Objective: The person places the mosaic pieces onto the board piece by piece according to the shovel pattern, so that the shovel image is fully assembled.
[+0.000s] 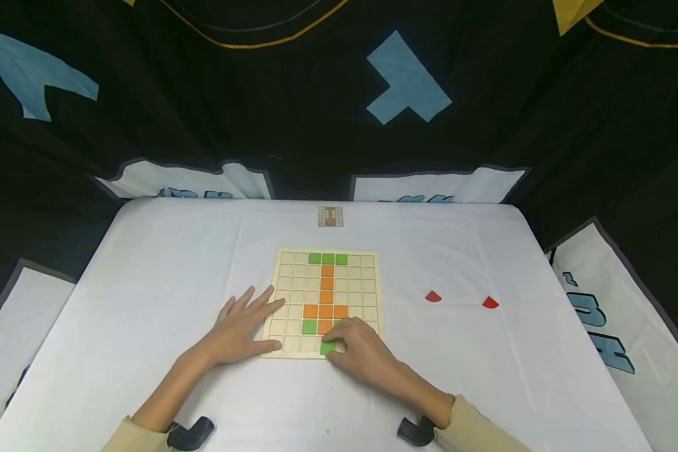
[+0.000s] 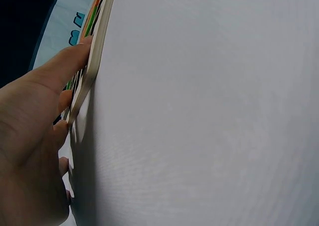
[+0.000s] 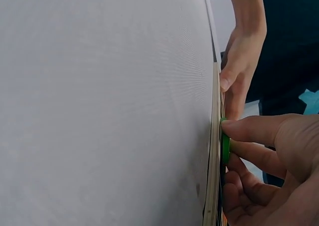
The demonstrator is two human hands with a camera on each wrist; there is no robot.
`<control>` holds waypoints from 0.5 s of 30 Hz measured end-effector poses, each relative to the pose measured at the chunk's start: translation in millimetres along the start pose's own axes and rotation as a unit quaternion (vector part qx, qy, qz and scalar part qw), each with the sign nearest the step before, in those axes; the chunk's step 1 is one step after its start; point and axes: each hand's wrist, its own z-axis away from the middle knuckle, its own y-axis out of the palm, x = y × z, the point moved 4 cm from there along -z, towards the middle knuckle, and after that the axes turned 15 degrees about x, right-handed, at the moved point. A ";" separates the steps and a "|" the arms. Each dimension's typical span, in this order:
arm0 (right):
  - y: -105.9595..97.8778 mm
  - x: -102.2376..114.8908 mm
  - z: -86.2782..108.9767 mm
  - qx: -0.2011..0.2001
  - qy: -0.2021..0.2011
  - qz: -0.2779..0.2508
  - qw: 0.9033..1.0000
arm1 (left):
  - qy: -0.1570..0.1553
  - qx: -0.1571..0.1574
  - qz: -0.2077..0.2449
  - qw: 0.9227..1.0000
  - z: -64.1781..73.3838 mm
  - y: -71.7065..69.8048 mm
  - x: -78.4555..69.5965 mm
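A pale wooden grid board (image 1: 363, 284) lies on the white table. My left hand (image 1: 231, 336) rests on its left edge with fingers spread and straight; the left wrist view shows the thumb (image 2: 70, 61) on the board's rim. With thumb and fingers, my right hand (image 1: 367, 353) pinches a green square tile (image 1: 328, 347) at a front-row cell. The right wrist view shows that tile (image 3: 226, 148) edge-on against the board. Orange tiles (image 1: 327, 284) form a column with a crossbar near the front. Three green tiles (image 1: 328, 258) fill part of the back row, and another (image 1: 309, 326) sits left of the column.
Behind the board lies a small picture card (image 1: 330, 216) with a grid pattern. Two red wedge-shaped pieces, one nearer (image 1: 433, 296) and one farther right (image 1: 490, 302), lie on the table. Dark cloth (image 1: 316, 125) with blue patches hangs beyond the table's far edge.
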 end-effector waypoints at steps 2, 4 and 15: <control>0.1 -0.4 -1.0 -0.004 0.002 0.001 1.000 | 0.001 0.000 -0.001 1.000 0.0 -0.2 -0.1; -0.1 -1.1 -1.7 -0.008 0.003 0.000 1.000 | 0.001 0.001 -0.003 1.000 -0.1 -0.3 -0.2; -2.1 -4.3 -5.7 -0.002 0.000 -0.022 1.000 | 0.000 -0.001 -0.003 1.000 0.5 0.2 0.1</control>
